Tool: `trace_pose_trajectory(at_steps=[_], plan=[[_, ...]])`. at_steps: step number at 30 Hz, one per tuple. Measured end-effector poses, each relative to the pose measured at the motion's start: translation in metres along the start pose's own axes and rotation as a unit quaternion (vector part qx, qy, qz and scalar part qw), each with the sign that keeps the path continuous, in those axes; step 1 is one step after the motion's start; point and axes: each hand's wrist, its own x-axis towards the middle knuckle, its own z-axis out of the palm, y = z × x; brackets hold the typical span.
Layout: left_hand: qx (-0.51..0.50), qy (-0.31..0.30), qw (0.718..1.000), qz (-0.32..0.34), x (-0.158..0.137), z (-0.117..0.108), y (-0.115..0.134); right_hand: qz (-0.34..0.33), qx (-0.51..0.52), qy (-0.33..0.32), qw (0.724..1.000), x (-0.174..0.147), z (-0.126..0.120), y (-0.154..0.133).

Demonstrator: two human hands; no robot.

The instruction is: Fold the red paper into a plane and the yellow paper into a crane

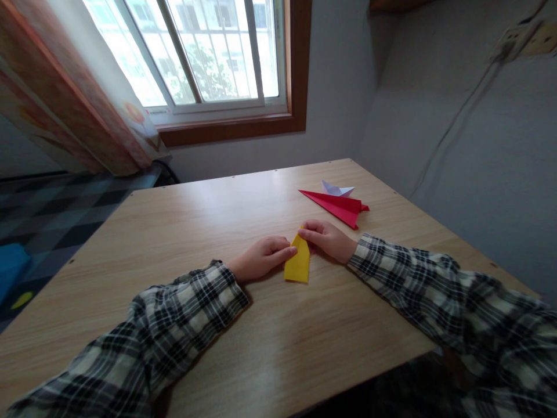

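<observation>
A small piece of folded yellow paper [297,266] is held between my two hands over the middle of the table. Its far end narrows to a point, while the near end is straight. My left hand [266,257] pinches its left edge, with the thumb lying on top. At the pointed far end, my right hand [326,237] grips the paper between thumb and fingers. Some fingertips are hidden behind the paper. Beyond my right hand lies a red paper plane [337,206], and a white paper boat [336,189] sits just behind it.
The wooden table [209,220] has its far edge below a window [209,52]. A curtain [73,87] hangs at the left, above a checked surface [56,215] with a blue object [12,267]. A cable [452,125] runs down the right wall from a socket [513,43].
</observation>
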Motion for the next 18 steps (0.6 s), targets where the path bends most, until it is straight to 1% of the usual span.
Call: trace_pose_trajectory(at_steps=[4,11,14,18], plan=[[0.004,0.000,1.000,0.005,0.000,0.000,-0.001,0.003,0.024,0.012,1.000,0.002,-0.001,0.003],[0.011,0.006,1.000,0.007,0.000,0.000,0.000,0.027,0.047,0.003,0.999,0.002,-0.001,-0.004],[0.012,0.014,1.000,0.007,-0.001,0.000,0.000,0.034,0.070,0.008,0.997,0.002,0.000,-0.007],[0.012,0.015,1.000,0.013,-0.002,0.000,0.002,0.026,0.085,0.027,0.996,0.002,-0.001,-0.008]])
